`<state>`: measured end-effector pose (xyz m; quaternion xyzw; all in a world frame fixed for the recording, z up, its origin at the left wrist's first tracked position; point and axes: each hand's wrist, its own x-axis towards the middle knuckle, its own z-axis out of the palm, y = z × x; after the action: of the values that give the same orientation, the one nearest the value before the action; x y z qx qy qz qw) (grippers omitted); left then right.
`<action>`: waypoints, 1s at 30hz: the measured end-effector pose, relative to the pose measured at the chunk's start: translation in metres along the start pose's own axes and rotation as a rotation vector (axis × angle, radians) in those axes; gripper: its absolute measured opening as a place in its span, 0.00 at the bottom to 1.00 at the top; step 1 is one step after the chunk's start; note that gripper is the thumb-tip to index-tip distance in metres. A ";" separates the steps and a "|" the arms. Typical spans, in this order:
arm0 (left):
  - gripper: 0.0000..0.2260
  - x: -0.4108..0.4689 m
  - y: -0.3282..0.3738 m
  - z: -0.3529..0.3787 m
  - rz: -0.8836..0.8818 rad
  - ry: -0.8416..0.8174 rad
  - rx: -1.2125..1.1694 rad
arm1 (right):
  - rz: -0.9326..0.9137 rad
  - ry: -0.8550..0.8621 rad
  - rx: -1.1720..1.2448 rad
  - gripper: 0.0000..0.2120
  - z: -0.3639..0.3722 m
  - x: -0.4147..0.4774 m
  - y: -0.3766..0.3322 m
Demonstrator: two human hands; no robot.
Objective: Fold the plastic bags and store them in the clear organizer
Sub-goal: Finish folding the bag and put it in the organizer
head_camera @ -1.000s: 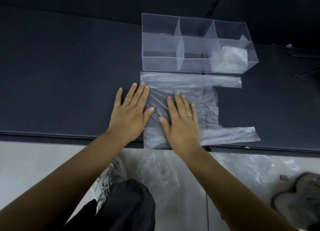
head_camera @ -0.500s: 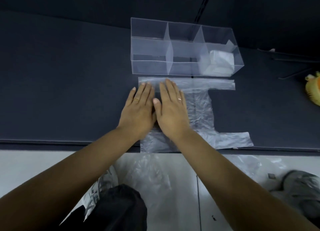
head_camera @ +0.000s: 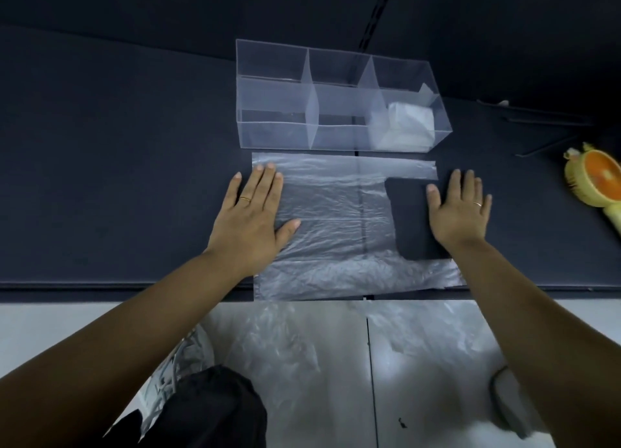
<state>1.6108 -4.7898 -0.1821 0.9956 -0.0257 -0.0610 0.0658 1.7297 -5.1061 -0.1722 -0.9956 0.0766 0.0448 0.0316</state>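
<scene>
Plastic bag (head_camera: 336,226) is spread flat on the dark table (head_camera: 117,179), clear organizer (head_camera: 272,135) just at its 12 o'clock. Left hand (head_camera: 252,219) is pressed flat, fingers straight, on the bag's 9 o'clock edge; right hand (head_camera: 458,212) is laid flat at 3 o'clock, between the handles. Another folded bag (head_camera: 408,125) is tucked in the organizer's 3 o'clock end.

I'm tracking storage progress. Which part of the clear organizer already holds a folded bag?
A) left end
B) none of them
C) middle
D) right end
D: a folded white bag sits in the right-end section of the organizer, while its left and middle sections show nothing inside.
</scene>
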 end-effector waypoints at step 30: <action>0.06 -0.100 -0.046 -0.077 -0.096 0.095 -0.959 | -0.269 -0.327 0.774 0.08 -0.046 -0.139 -0.009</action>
<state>1.5234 -4.7287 -0.1009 0.8547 0.0545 -0.0235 0.5157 1.5982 -5.0794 -0.1132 -0.8913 -0.0486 0.1653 0.4194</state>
